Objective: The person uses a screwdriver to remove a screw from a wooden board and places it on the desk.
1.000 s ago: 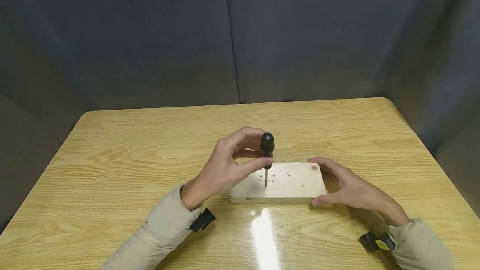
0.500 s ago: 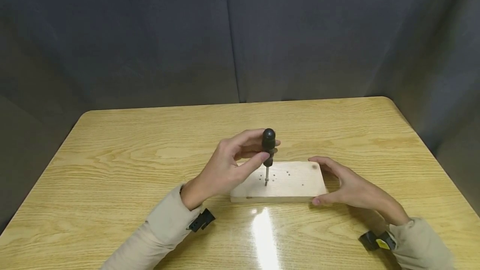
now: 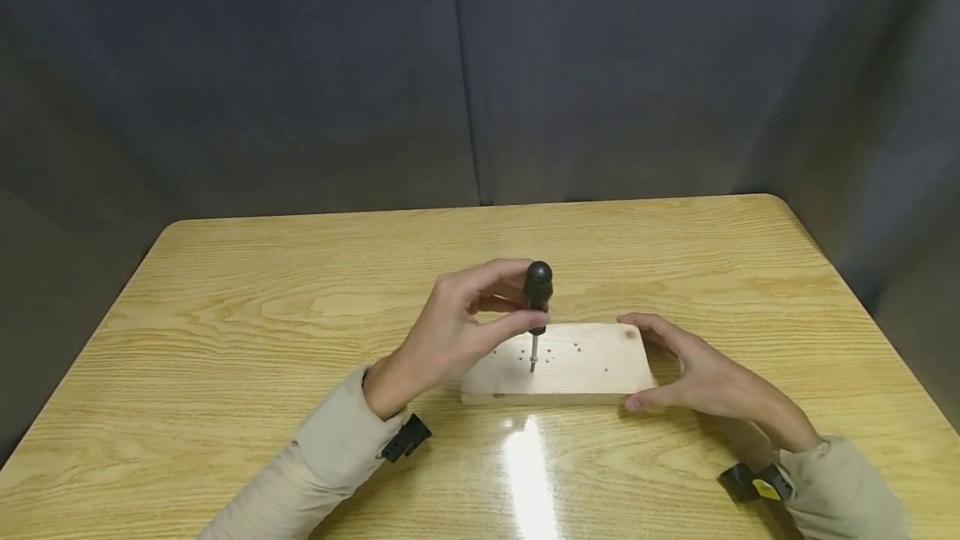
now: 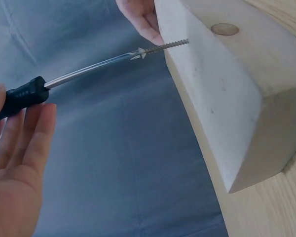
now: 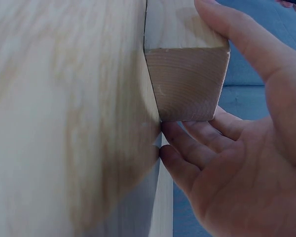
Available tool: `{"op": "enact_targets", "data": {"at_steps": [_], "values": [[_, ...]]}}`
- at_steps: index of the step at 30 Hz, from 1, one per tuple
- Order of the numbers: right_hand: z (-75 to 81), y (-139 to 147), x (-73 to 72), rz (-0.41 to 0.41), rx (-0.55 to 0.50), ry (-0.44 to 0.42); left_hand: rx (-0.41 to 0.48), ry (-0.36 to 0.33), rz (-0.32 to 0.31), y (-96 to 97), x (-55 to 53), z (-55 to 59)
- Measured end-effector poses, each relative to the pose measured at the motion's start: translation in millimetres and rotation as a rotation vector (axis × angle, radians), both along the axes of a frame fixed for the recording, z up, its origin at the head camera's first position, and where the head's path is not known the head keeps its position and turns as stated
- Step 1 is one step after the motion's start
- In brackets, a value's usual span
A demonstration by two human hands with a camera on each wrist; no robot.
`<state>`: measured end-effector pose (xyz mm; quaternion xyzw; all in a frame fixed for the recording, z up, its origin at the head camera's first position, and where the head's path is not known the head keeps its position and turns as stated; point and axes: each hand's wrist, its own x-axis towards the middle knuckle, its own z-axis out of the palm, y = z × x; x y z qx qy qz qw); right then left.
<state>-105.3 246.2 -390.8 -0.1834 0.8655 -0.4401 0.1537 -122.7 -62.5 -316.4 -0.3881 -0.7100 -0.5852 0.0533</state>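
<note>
My left hand holds the black handle of a screwdriver between thumb and fingers. The screwdriver stands nearly upright above a pale wooden block. In the left wrist view, its metal shaft meets the head of a long screw, whose tip is in the block's face; much of the thread shows outside the wood. At the block's right end, my right hand grips it with the thumb on the near side and fingers on the far side. The right wrist view shows the thumb and fingers around that end.
The block lies flat on a wood-grain table. Several small holes dot its top. Dark grey curtains hang behind and beside the table. Each wrist wears a small black camera, one of them the left camera.
My left thumb and fingers shifted along and around the screwdriver handle, then came back, while its top tilted slightly right. The block and my right hand have stayed in place.
</note>
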Motion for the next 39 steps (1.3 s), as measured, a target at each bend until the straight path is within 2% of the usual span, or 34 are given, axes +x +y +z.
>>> {"op": "enact_targets", "data": {"at_steps": [6, 14, 22, 30, 37, 39], "values": [[0.3, -0.4, 0.5, 0.003, -0.004, -0.004, -0.024, 0.038, 0.009, 1.2, -0.2, -2.2], [0.8, 0.1, 0.4, 0.001, 0.001, 0.008, -0.024, -0.005, -0.068, -1.2, 0.2, 0.3], [-0.1, -0.1, 0.6, -0.007, -0.001, 0.01, -0.011, 0.009, 0.004, -1.1, 0.0, -0.6], [-0.8, 1.0, 0.6, -0.011, 0.0, 0.01, -0.02, 0.06, 0.027, 0.8, 0.0, -3.3], [-1.2, 1.7, 0.3, -0.01, 0.004, 0.009, -0.04, 0.016, -0.053, -1.3, -0.5, -1.5], [-1.6, 1.8, 0.2, -0.009, 0.002, 0.009, -0.035, 0.008, -0.053, -1.5, -0.6, -1.6]]}}
